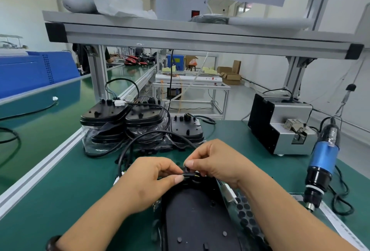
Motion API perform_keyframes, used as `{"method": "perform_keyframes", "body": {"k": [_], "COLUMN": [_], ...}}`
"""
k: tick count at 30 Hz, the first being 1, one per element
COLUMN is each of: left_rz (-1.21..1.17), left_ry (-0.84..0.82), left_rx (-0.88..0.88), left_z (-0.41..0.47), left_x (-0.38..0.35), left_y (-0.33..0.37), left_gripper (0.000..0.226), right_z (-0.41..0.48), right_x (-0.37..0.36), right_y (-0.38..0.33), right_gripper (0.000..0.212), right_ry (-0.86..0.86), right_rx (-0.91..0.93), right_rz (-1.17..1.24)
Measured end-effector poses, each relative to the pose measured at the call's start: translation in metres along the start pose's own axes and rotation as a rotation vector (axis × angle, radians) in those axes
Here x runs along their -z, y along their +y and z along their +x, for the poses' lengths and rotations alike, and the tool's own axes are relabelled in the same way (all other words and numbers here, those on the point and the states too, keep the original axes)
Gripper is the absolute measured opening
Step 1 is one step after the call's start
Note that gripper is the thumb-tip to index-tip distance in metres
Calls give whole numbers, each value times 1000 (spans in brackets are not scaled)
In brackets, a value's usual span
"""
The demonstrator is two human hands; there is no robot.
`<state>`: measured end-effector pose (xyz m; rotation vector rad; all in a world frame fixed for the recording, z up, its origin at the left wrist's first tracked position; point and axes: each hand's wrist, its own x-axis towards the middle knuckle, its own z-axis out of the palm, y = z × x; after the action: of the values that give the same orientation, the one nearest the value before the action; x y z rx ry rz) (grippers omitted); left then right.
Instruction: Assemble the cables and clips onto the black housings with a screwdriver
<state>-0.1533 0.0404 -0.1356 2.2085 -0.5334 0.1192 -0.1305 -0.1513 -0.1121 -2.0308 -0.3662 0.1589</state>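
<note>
A black housing [197, 218] lies lengthwise on the green mat in front of me. At its far end my left hand [149, 178] pinches a black cable [128, 150] between thumb and fingers. My right hand [215, 163] pinches a small black clip [186, 169] right beside it, the fingertips of both hands almost touching. The cable loops away left and back toward the stacked housings. An electric screwdriver [321, 167] with a blue body hangs upright at the right, untouched.
Stacks of black housings [104, 118] in clear bags stand behind my hands. A grey screw feeder [280, 126] sits at the back right. A sheet of round black pads [248, 214] lies beside the housing. An aluminium shelf frame [180, 36] spans overhead.
</note>
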Motion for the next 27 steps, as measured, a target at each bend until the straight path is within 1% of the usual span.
{"method": "perform_keyframes", "body": {"k": [6, 10, 13, 17, 23, 27], "left_rz": [-18, -5, 17, 45, -15, 9], "left_ry": [39, 70, 83, 92, 18, 27], "left_rx": [11, 40, 35, 19, -5, -6], "left_z": [1, 2, 2, 3, 3, 2], "left_x": [0, -2, -3, -3, 0, 0], "left_y": [-4, -6, -7, -11, -13, -13], "left_gripper": [10, 7, 9, 12, 20, 21], "right_z": [4, 5, 2, -2, -4, -6], "right_x": [-2, -1, 2, 4, -2, -7], "right_y": [-2, -3, -3, -1, -4, -7], "right_gripper": [19, 17, 18, 6, 10, 8], "right_ry": [-32, -62, -105, -150, -113, -87], "right_rx": [-33, -26, -8, 16, 47, 78], "right_rz": [-2, -38, -50, -86, -225, -363]}}
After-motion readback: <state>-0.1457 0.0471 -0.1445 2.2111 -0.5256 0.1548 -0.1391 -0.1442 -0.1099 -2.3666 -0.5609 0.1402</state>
